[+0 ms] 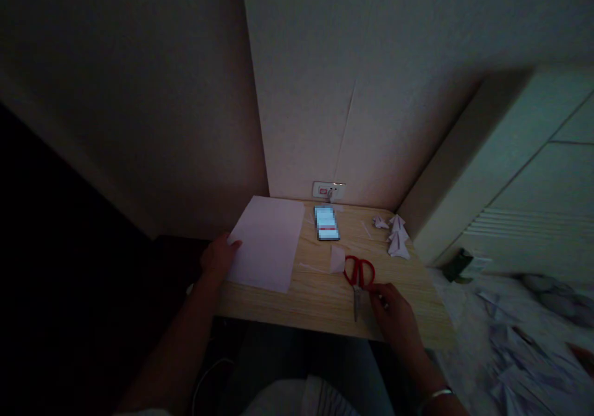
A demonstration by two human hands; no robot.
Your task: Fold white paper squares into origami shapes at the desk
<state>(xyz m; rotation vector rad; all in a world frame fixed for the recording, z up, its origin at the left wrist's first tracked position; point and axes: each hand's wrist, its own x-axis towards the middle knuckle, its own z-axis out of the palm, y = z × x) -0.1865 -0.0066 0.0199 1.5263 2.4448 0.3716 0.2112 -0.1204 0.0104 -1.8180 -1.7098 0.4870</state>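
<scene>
from my end i see my left hand (pixel 217 256) pinching the left edge of a large white rectangular sheet of paper (pixel 266 242), thumb on top, at the left of the pale wood-grained table (pixel 320 304). my right hand (pixel 395 316), fingers curled, is at the right of the red-handled metal scissors (pixel 356 284); i cannot tell whether its fingertips grip them. their blades point near. just left lies a small white paper piece (pixel 337 259); farther off, a lit dark-edged rectangular phone (pixel 327 223).

Single head-worn view above lap (pixel 262 351), looking forward and down, table (pixel 420 295) near, wall (pixel 301 88) beyond
</scene>
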